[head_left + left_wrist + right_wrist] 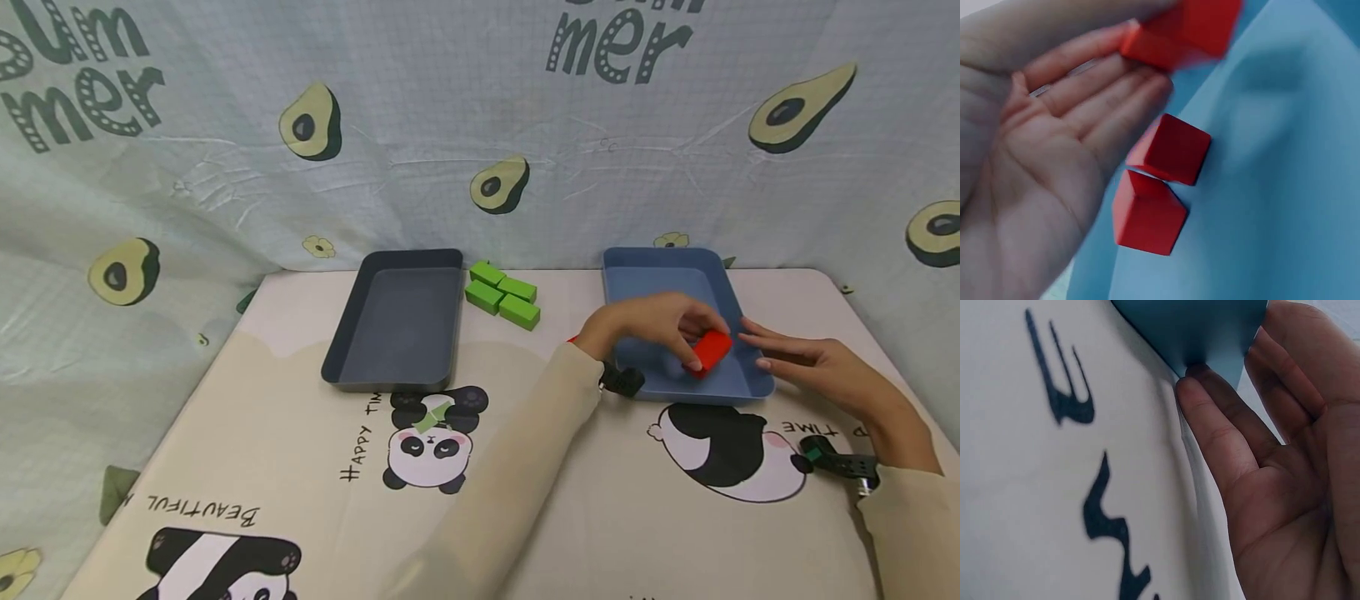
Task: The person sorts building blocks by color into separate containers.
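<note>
Over the blue tray (660, 277), my left hand (663, 323) pinches a red block (712, 350) between thumb and fingertips. The left wrist view shows this held block (1194, 31) raised above the tray floor. Two more red blocks, one (1179, 150) and another (1150, 215), sit side by side in the tray below the left hand, which hides them from the head view. My right hand (821, 367) is at the tray's right side with its fingers extended. In the right wrist view its fingertips (1194, 390) touch the tray's outer wall (1204, 328).
A dark grey tray (397, 325) lies to the left. Several green blocks (502, 293) are grouped beside it, between the two trays. A small bit of red (572, 339) peeks out behind the left wrist. A patterned cloth (420, 200) hangs along the table's back edge.
</note>
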### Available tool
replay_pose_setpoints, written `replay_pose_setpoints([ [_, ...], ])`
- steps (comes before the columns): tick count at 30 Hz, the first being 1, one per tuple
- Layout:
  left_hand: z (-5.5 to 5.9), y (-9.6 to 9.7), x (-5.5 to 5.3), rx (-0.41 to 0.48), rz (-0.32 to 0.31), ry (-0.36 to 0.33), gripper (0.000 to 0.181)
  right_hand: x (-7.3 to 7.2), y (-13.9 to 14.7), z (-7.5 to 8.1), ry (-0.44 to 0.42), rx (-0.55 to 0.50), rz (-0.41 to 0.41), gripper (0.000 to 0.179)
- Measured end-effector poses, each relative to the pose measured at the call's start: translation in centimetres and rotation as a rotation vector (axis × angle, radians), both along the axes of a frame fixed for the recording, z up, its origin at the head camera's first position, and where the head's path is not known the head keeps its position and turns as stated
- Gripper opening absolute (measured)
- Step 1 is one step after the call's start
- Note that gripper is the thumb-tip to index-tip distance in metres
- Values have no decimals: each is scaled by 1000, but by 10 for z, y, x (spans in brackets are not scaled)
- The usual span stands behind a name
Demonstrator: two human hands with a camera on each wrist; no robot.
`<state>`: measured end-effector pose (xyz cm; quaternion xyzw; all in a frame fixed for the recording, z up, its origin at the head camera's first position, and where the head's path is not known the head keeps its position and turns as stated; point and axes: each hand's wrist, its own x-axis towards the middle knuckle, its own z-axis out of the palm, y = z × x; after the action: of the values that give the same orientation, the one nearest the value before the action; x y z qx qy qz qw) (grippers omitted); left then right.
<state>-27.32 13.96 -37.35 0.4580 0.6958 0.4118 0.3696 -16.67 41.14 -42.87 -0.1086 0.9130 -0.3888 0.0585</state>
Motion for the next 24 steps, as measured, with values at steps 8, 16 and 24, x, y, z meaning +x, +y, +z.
replay_pose_setpoints([
  [8,2,1,-8,23,-28,-109,61,0,1,-1,-29,-3,-19,48],
  [16,1,2,-16,-17,-35,-132,60,-2,2,-2,-1,11,-9,47],
  [24,-6,3,-16,-76,-63,-111,67,-1,1,-1,-6,5,-13,48],
])
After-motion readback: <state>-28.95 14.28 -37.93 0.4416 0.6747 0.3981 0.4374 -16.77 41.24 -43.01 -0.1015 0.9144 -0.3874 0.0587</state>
